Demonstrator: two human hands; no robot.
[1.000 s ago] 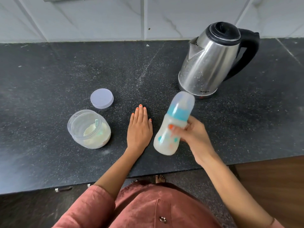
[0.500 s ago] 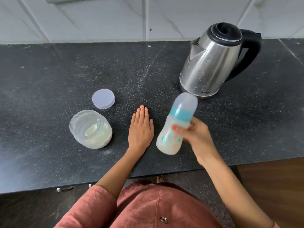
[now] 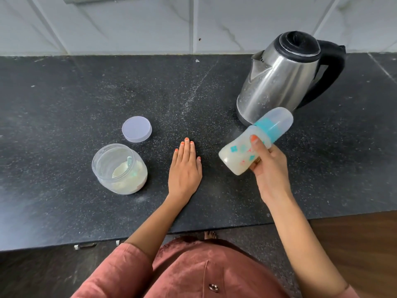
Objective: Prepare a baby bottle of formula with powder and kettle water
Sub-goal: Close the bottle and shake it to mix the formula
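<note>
My right hand [image 3: 269, 168] grips a capped baby bottle [image 3: 240, 151] with a teal collar and milky liquid inside, held above the counter and tilted with its cap toward the upper right. My left hand [image 3: 185, 168] lies flat, palm down, on the black counter [image 3: 64, 93], holding nothing. To its left stands an open clear jar of formula powder [image 3: 120, 168] with a scoop inside. The jar's pale lid [image 3: 136, 129] lies just behind it. A steel kettle [image 3: 279, 78] with a black handle stands at the back right, behind the bottle.
A white tiled wall [image 3: 150, 22] runs along the back of the counter. The counter's front edge is near my body, and a wooden floor [image 3: 354, 244] shows beyond it at the lower right.
The bottle has tipped further over to the right in my right hand, its cap swinging toward the kettle. My left hand has stayed flat on the counter.
</note>
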